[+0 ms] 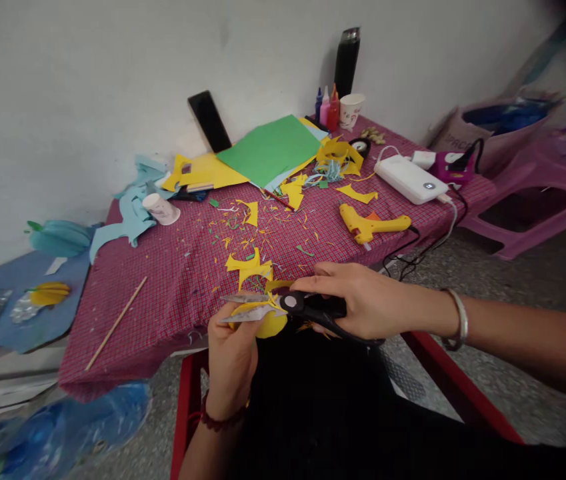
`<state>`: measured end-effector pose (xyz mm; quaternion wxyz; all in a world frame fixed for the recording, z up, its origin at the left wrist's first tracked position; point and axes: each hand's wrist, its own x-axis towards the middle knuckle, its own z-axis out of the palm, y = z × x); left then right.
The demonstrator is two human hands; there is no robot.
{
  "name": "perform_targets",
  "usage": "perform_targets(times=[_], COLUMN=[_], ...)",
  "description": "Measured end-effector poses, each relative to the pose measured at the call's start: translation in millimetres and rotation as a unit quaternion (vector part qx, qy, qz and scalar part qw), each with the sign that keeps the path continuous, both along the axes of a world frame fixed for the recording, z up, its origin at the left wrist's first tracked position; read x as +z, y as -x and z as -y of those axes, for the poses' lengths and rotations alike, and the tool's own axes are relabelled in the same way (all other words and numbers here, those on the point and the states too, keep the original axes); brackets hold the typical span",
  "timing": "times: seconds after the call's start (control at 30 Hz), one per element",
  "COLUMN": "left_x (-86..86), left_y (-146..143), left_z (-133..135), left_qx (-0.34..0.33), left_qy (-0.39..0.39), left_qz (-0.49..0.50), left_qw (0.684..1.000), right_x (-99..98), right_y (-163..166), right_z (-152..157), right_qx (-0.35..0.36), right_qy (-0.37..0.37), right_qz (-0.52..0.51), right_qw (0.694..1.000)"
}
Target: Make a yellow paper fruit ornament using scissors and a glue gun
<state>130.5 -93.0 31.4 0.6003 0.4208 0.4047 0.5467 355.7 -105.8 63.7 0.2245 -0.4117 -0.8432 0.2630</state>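
My right hand (363,300) is closed around the black handles of a pair of scissors (307,307), whose open blades point left into a piece of yellow paper (270,325). My left hand (233,357) pinches that yellow paper from below, just off the near edge of the table. A silver bangle sits on my right wrist and a dark bead bracelet on the left.
The table has a red checked cloth (173,280) littered with yellow scraps (250,263). On it lie a yellow glue gun (370,225), a white power bank (409,179), green paper (270,150), a wooden stick (115,325), paper cups, glue bottles (327,107) and a black flask (347,60). Purple stools stand at right.
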Motion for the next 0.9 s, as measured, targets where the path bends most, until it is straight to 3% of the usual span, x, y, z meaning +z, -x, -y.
perform_targets(times=[0.23, 0.5, 0.9], left_x=[-2.9, -7.9, -3.9], left_y=[5, -2, -9], left_z=[-2, 5, 1], left_qx=[-0.001, 0.000, 0.006], left_qy=[0.013, 0.000, 0.045], left_qz=[-0.013, -0.049, -0.028], left_qw=[1.000, 0.999, 0.999], right_x=[-2.3, 2.1, -13.8], right_y=[-1, 3, 4], right_z=[-1, 0, 3], right_qx=[0.009, -0.005, -0.017], right_qy=[-0.015, 0.020, 0.011], right_qz=[-0.009, 0.037, -0.038], right_qw=[1.000, 0.999, 0.999])
